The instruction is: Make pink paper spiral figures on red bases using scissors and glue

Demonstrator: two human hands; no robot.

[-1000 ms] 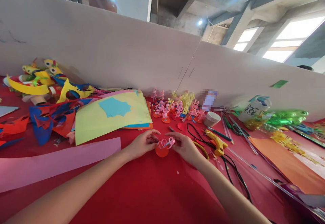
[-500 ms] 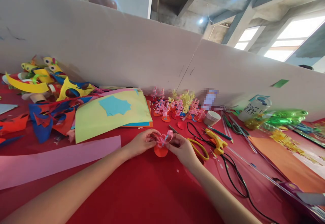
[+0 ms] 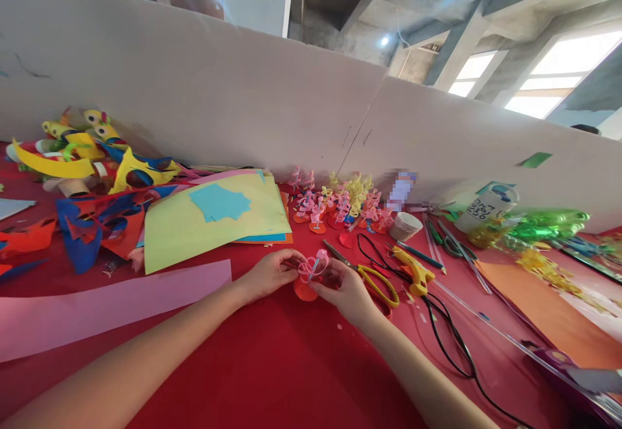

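Between my two hands is a small paper flower (image 3: pixel 307 277) with curled pink strips, a pale blue stem and a round orange-red base. The fingers of my left hand (image 3: pixel 270 276) pinch its curled strips from the left. My right hand (image 3: pixel 344 286) grips it from the other side, thumb near the stem and base. Some fingertips are hidden behind the flower. Just right of my right hand lie yellow-handled scissors (image 3: pixel 381 286), and a yellow glue gun (image 3: pixel 415 272) with a black cord rests beyond them.
Finished-looking pink and yellow paper flowers (image 3: pixel 340 205) cluster by the white partition (image 3: pixel 243 92). Stacked coloured paper (image 3: pixel 218 247) and a long pink strip (image 3: pixel 121 306) lie to the left. A paper roll (image 3: pixel 405 226), a pencil (image 3: pixel 422 255) and orange paper (image 3: pixel 549 312) are on the right.
The flower has shifted slightly left and tilted a little. My right hand has moved slightly left with it, so more of the scissors shows.
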